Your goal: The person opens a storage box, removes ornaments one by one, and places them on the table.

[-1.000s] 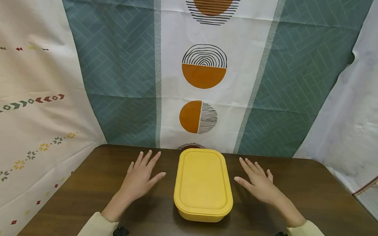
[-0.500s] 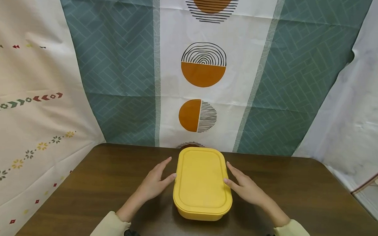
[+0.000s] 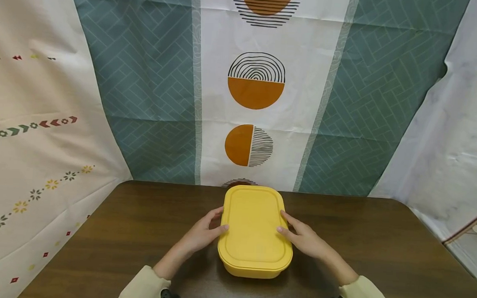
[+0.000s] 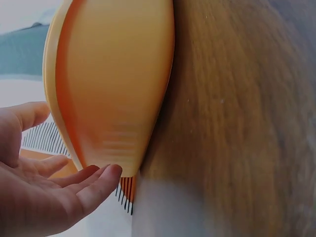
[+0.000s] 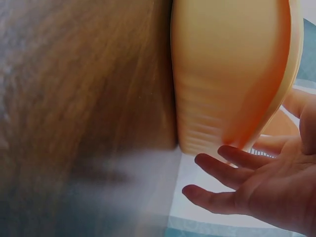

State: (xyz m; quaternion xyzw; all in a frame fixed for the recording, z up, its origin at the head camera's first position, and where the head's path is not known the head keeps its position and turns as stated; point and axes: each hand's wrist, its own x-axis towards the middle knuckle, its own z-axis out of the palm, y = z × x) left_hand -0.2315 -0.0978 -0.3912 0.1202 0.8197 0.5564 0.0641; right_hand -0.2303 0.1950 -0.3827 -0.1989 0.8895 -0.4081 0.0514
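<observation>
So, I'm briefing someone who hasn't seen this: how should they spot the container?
Find the dark brown table in front of the patterned cloth. Midway across it, between the left hand and right hand, sits the container, a rounded rectangle with a lid. It stands out as the only bright yellow object there.

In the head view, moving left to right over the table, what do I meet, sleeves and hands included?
Left sleeve → left hand → yellow lidded container → right hand → right sleeve.
</observation>
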